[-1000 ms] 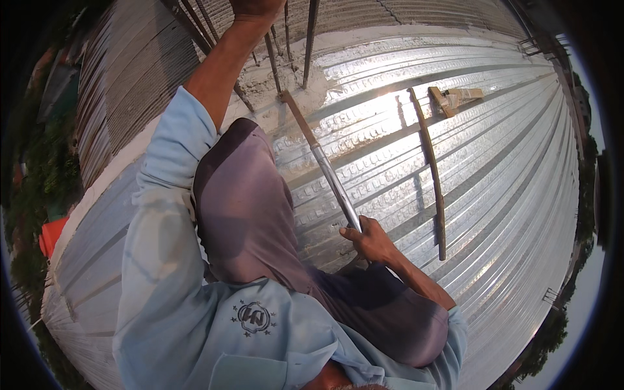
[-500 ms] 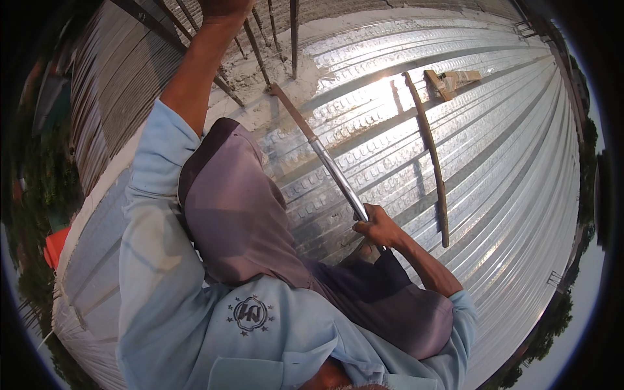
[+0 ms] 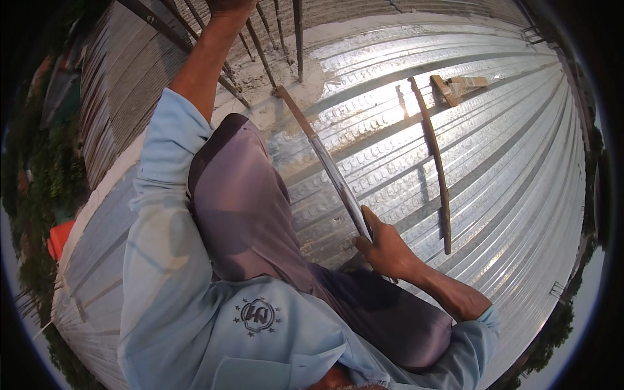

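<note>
My right hand (image 3: 388, 250) is closed around the near part of a shiny metal pipe (image 3: 342, 187), its index finger lying along the pipe. A rusty flat bar (image 3: 296, 112) runs on from the pipe's far end. The bar's tip meets the foot of one of several upright steel rebars (image 3: 261, 53), which rise from rough concrete (image 3: 312, 84). My left hand (image 3: 231, 6) is at the top edge among the rebars, mostly cut off by the frame. Its fingers are out of sight, so I cannot see what it grips.
I am low on a ribbed, shiny metal roof sheet (image 3: 507, 149). A long thin wooden stick (image 3: 435, 162) lies to the right, with wood pieces (image 3: 448, 89) beyond it. Older corrugated roofing (image 3: 133, 78) spreads at the far left. Something red (image 3: 58, 240) shows past the left edge.
My right hand has moved nearer and slightly right along the pipe, its index finger now straighter. The forearm has shifted right too. My left arm stays raised. The whole view has shifted slightly.
</note>
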Action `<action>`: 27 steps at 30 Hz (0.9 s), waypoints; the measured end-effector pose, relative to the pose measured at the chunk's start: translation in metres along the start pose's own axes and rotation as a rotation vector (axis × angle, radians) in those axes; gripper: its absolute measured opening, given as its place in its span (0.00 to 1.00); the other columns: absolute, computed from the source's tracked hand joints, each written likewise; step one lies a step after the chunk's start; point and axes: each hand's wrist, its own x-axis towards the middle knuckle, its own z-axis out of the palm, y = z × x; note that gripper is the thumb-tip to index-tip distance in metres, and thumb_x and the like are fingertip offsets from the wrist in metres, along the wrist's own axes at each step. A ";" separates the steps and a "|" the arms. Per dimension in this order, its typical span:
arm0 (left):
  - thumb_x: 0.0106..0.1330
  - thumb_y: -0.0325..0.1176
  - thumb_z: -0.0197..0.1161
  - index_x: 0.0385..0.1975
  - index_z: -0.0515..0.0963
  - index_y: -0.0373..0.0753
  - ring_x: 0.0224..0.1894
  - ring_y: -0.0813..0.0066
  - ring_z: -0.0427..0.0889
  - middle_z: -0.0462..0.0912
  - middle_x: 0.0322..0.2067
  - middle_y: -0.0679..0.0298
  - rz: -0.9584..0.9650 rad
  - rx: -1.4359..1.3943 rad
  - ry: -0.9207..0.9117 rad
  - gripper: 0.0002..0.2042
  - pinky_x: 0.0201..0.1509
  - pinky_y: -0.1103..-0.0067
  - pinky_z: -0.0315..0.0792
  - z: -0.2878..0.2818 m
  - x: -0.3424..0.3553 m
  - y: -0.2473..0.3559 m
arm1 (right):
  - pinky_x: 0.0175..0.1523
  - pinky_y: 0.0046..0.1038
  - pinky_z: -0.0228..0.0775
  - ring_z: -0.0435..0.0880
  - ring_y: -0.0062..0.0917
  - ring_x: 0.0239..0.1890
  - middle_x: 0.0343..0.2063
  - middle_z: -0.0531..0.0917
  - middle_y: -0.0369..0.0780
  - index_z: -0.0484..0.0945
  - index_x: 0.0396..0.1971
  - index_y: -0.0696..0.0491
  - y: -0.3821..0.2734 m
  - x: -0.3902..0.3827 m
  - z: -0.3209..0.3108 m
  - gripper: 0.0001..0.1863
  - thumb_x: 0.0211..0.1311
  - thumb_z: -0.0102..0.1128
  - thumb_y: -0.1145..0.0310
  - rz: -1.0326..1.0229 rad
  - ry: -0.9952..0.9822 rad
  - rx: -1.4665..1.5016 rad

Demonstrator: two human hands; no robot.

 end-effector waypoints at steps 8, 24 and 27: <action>0.76 0.56 0.50 0.24 0.64 0.41 0.29 0.74 0.63 0.66 0.23 0.67 -0.082 0.014 0.026 0.25 0.35 0.69 0.59 0.010 0.016 -0.011 | 0.26 0.29 0.72 0.77 0.22 0.17 0.18 0.76 0.38 0.64 0.64 0.62 -0.026 -0.042 -0.015 0.26 0.70 0.54 0.69 0.151 -0.153 0.239; 0.75 0.53 0.52 0.35 0.64 0.37 0.36 0.68 0.68 0.69 0.32 0.60 -0.400 0.124 0.065 0.21 0.42 0.67 0.63 0.025 0.044 -0.063 | 0.40 0.35 0.77 0.86 0.36 0.32 0.35 0.84 0.55 0.74 0.51 0.69 -0.139 -0.075 -0.083 0.19 0.66 0.55 0.71 0.115 -0.103 0.077; 0.75 0.53 0.52 0.37 0.64 0.37 0.38 0.67 0.69 0.70 0.34 0.59 -0.388 0.193 0.069 0.21 0.43 0.67 0.64 0.005 0.046 -0.065 | 0.38 0.28 0.76 0.84 0.26 0.31 0.38 0.85 0.50 0.75 0.54 0.68 -0.110 -0.084 -0.058 0.21 0.62 0.59 0.75 0.021 0.116 0.458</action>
